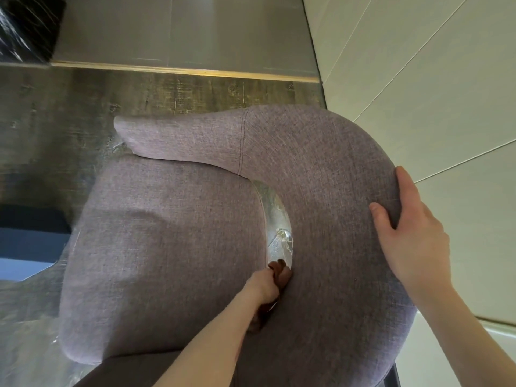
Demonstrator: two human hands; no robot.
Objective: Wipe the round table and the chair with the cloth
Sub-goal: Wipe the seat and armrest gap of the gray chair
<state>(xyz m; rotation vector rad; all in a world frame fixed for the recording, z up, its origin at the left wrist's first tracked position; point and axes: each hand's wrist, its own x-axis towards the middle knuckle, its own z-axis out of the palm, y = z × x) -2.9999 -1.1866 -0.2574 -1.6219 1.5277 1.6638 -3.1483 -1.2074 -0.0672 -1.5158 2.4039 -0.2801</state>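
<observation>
1. Closest to the camera is one chair (167, 247), covered in mauve woven fabric; its rounded seat fills the lower left and its curved backrest (321, 169) sweeps from the upper left round to the lower right.
2. Beneath it lies a dark wood-grain floor (69, 107), bare to the left of the seat and beyond the backrest tip.
3. Pale wall panels (432, 79) stand close along the right, just beside the backrest's outer edge, leaving little room on that side.
4. One grey panel with a brass-coloured lower edge (181, 32) runs across the top.
5. A dark blue object (25, 241) shows at the left edge, near the seat; what it is I cannot tell.
6. One right hand (410, 236) rests on the backrest's outer curve, fingers (405, 185) wrapped over the padded edge.
7. One left hand (265, 283) reaches into the narrow gap between seat and backrest, fingers closed on the cloth.
8. That single brown cloth (279, 272) is bunched in the gap, mostly hidden by the hand.
</observation>
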